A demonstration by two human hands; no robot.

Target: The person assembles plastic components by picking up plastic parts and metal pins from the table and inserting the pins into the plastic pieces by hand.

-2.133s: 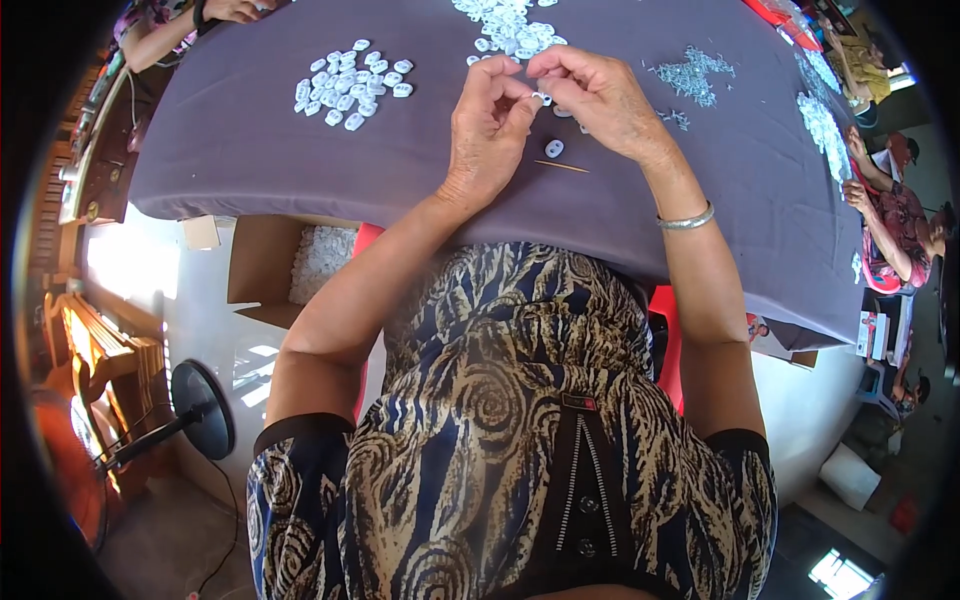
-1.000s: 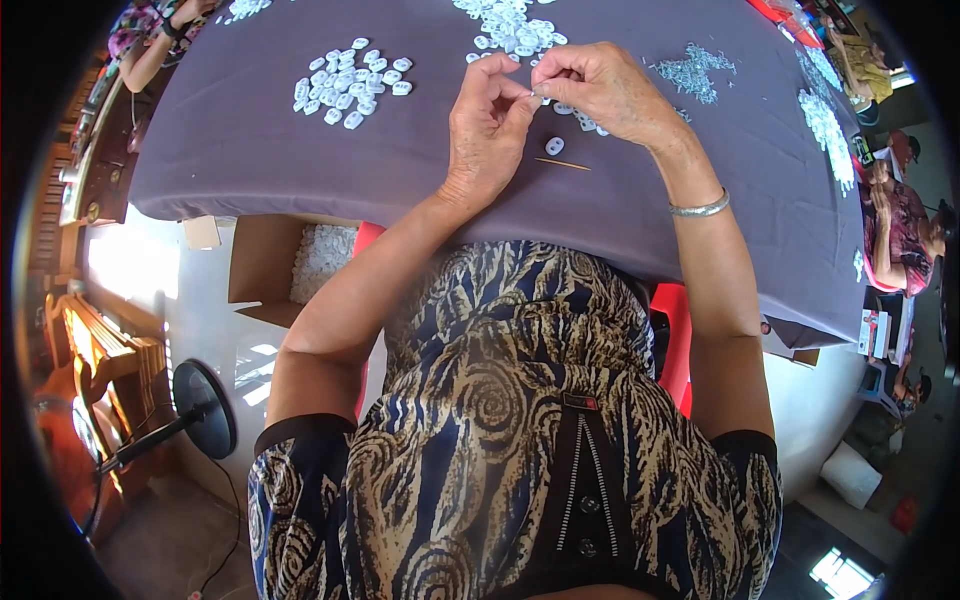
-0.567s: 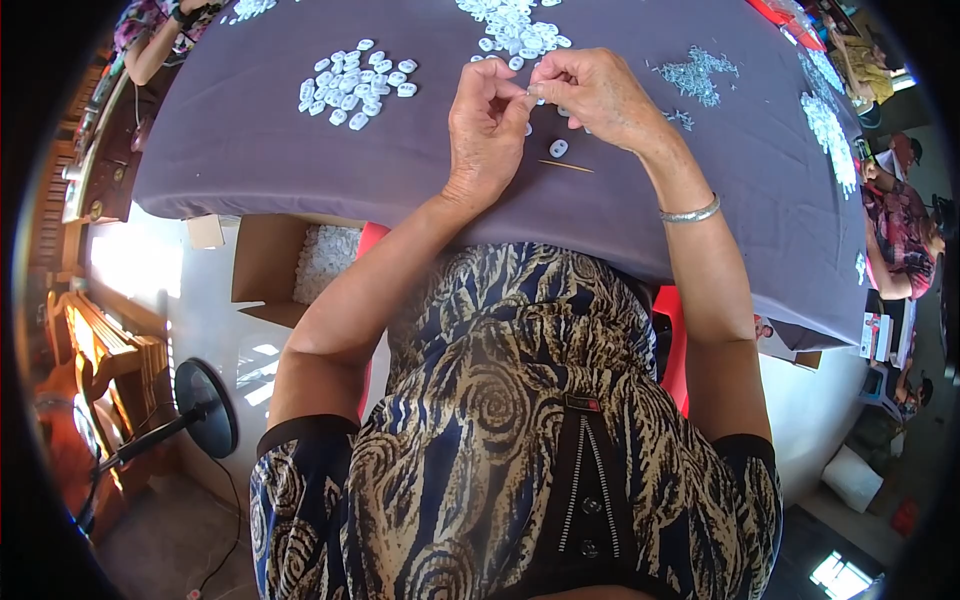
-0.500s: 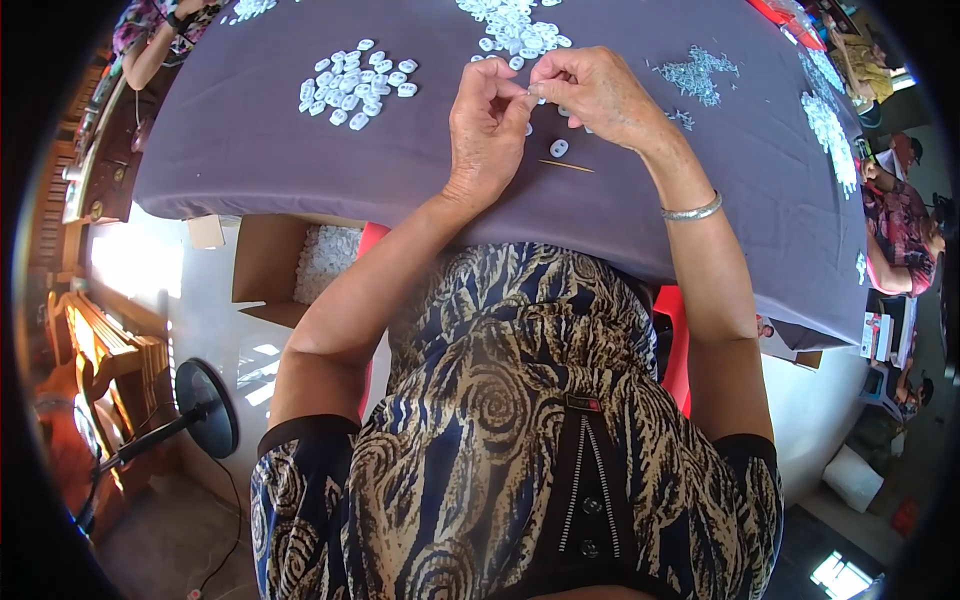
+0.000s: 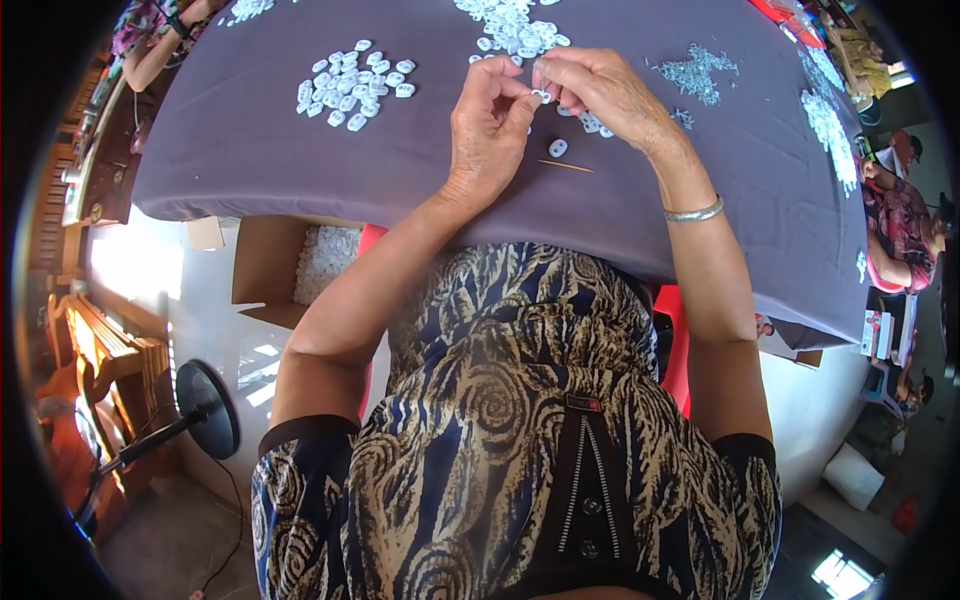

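Observation:
My left hand [image 5: 488, 130] pinches a small white oval plastic piece with two holes [image 5: 542, 96] between thumb and forefinger, above the table. Close against it, my right hand [image 5: 605, 95] has its fingers drawn together at the top of the piece; anything between those fingertips is too small to make out. Several similar white pieces [image 5: 592, 124] lie partly under the right hand. One lone white piece [image 5: 558, 148] rests nearer to me, just beyond a thin wooden toothpick [image 5: 566, 165].
Dark cloth covers the table [image 5: 300, 170]. A loose group of white pieces [image 5: 350, 85] lies left, a larger heap [image 5: 510, 25] beyond my hands, and small metallic-looking bits [image 5: 695, 72] right. An open cardboard box [image 5: 270, 262] stands below the left edge. Other people sit at both sides.
My right hand has shifted slightly and its fingertips have lifted, so the white piece in my left hand now shows. More loose pieces are visible under the right hand.

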